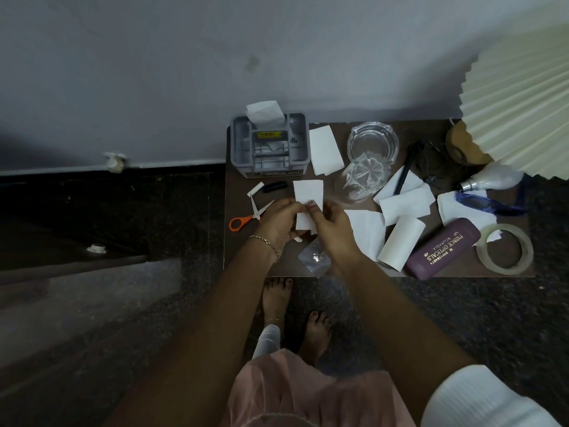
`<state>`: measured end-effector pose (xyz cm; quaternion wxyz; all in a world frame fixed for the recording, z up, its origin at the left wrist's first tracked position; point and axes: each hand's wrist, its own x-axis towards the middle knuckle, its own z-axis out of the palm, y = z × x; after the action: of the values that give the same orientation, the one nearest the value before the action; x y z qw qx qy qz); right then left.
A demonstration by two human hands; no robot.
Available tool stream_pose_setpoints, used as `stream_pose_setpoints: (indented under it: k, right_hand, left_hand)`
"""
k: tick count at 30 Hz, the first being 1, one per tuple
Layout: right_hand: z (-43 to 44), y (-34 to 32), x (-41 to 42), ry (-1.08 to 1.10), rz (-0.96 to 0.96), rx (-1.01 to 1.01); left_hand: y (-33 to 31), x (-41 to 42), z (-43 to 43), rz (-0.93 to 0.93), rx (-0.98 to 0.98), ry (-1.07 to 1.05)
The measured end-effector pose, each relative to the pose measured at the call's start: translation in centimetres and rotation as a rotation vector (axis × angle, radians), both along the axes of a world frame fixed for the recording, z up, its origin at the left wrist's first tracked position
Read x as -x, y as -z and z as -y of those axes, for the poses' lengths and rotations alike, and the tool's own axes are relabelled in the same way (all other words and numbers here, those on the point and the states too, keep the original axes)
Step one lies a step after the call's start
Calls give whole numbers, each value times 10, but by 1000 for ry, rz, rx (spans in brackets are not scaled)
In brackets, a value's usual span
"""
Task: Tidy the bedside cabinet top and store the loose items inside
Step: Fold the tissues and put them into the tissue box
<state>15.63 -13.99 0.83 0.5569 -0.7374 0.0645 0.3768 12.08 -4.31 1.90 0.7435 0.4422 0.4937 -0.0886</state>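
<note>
Grey wall (pixel 184 72) and dark speckled floor (pixel 107 303) frame what we see, with the brown bedside cabinet top (pixel 243 260) set against the wall. At its far right corner a cream pleated lampshade (pixel 517 112) hangs over it. We find both hands above the near left part of the top: the left hand (pixel 278 220) and right hand (pixel 332 232) are curled toward each other, thumbs and fingertips pinching one white paper slip (pixel 308 192), which stands upright between them. At the far left corner sits a grey boxy device (pixel 269 146) with paper sticking up out of it. Near the right front edge lies a maroon spectacle case (pixel 443 248) marked PRINCE OPTICALS, and just right of it a roll of clear tape (pixel 526 251). A glass ashtray (pixel 372 143) sits far centre, with a cut-glass tumbler (pixel 363 180) just in front of it. Loose white slips (pixel 403 204) are scattered across the middle. A light bulb (pixel 492 180) lies on its side by the lampshade, with blue glasses (pixel 480 201) just nearer. Orange-handled scissors (pixel 243 221) lie left of the left hand, a black pen (pixel 403 177) lies across the slips, and a small clear pouch (pixel 314 257) lies below the wrists.
</note>
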Motion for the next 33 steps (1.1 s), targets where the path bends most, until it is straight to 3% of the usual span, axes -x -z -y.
stream_pose_setpoints:
  k: [7,16,21,27,33]
  right_hand:
    - [4,-13,-6,169,-59,21]
    - [-18,-57,-14,133,-75,-124]
    - [-49,-76,-33,-3,89,-91]
    - [-85,-70,-72,-218,456,152]
    - [-105,-67,-103,-362,605,256]
  left_hand:
    - [-16,6,-4,-16,-84,15]
    - [-48,11,-25,67,-225,57]
    - [-65,-7,-66,127,-312,11]
    - [-75,-35,-113,178,-482,89]
    - [-72,-58,-143,149,-555,218]
